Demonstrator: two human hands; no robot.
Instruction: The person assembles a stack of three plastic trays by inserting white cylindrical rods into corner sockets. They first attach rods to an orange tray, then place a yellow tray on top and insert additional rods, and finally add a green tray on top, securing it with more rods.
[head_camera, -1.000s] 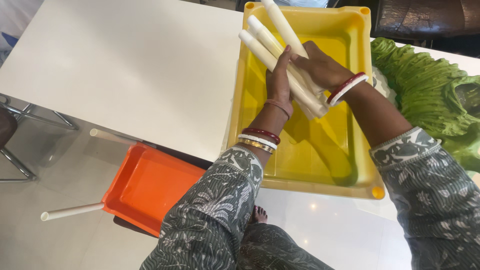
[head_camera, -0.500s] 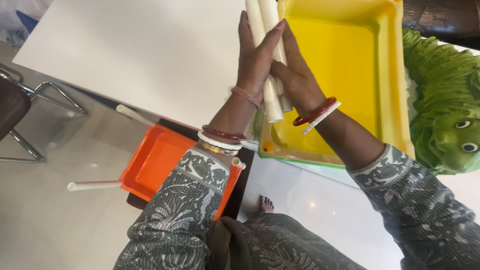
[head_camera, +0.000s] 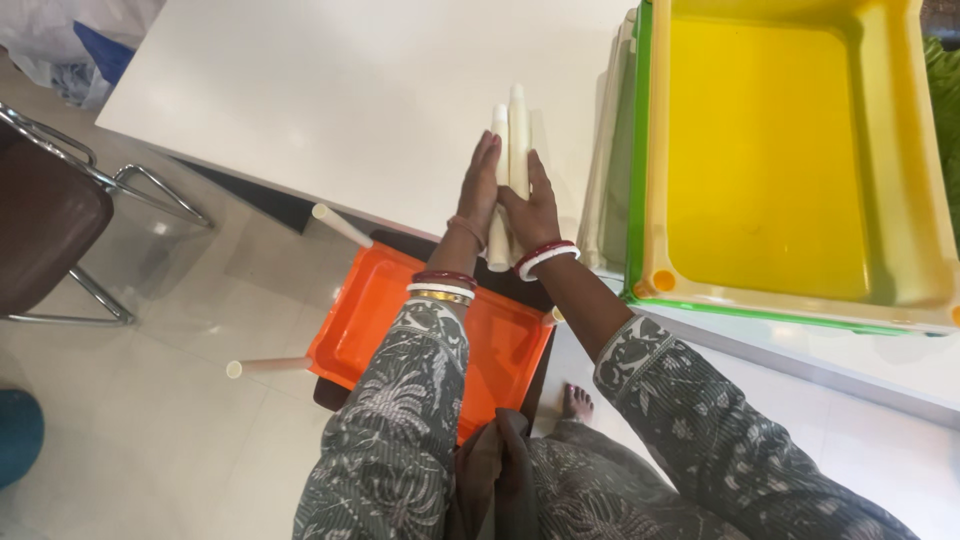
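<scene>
Here, two white tubes (head_camera: 508, 150) pressed between both flat hands, left (head_camera: 481, 190) and right (head_camera: 532, 208), beside one yellow tray (head_camera: 905, 150).

A crumpled white plastic bag with a blue patch (head_camera: 75, 45) lies on the floor, top left.

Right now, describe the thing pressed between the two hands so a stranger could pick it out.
On the white table, left of the yellow tray, the left hand and right hand press together a bundle of white tubes. Unlike the loose tubes by the orange tray, these are held over the tabletop.
</scene>
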